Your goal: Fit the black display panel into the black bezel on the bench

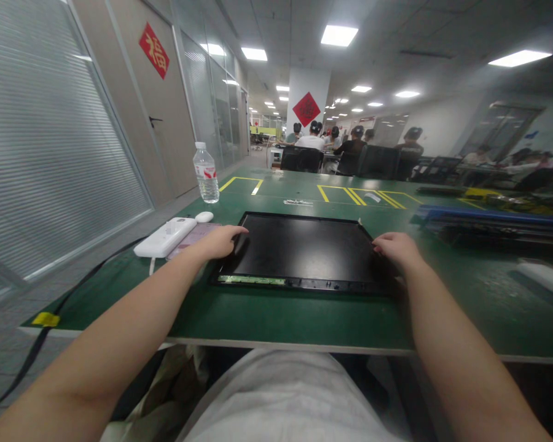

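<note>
A flat black display panel lies on the green table in front of me. A green circuit strip runs along the left part of its near edge. My left hand grips the panel's left side, one finger reaching over the frame and the rest largely hidden. On the opposite side, my right hand has its fingers pinched together at the right edge, slightly blurred. Close to my left forearm are a white power strip and a pinkish flat item partly under it.
A water bottle stands at the back left, with a small white rounded case nearer. Blurred dark and blue panels are stacked at right, near a white bar. A black cable crosses the left table edge. Several people sit beyond.
</note>
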A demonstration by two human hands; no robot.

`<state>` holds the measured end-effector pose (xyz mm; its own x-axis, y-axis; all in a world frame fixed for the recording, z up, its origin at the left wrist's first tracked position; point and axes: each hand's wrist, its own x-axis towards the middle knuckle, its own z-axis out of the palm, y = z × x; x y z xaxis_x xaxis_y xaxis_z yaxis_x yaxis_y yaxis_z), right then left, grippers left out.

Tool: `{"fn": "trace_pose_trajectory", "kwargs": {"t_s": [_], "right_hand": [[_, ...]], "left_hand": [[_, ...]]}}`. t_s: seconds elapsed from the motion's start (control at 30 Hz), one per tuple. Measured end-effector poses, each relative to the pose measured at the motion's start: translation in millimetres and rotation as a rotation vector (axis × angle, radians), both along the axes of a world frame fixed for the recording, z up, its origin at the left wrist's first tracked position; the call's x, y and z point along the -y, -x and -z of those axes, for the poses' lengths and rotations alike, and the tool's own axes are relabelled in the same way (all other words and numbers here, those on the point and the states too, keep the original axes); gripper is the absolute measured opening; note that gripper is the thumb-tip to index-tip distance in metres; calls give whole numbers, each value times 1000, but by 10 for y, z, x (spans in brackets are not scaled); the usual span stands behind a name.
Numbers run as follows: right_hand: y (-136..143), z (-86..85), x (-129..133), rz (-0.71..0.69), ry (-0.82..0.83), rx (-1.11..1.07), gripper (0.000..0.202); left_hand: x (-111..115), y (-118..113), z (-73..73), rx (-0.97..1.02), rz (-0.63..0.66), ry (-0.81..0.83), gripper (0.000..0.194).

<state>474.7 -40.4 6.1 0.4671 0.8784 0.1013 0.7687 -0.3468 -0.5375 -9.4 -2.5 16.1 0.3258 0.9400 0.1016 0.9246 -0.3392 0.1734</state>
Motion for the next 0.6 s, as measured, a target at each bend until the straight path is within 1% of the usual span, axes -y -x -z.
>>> {"fn": "trace_pose_trajectory", "kwargs": {"t_s": [0.17,0.33,0.47,0.6], "right_hand": [[-30,17,-16,-2,-12,-12,17],[-53,40,-35,3,-23,-27,16],[-65,52,-40,1,-22,-48,16],[-71,51,-36,-2,-23,-35,16]], "left_hand": [[28,-6,-35,-21,-2,-39,66],[72,-32,-59,-24,6,1,70],[59,-30,-51,18,0,22,73],[48,-21,-65,98,12,38,68]]}}
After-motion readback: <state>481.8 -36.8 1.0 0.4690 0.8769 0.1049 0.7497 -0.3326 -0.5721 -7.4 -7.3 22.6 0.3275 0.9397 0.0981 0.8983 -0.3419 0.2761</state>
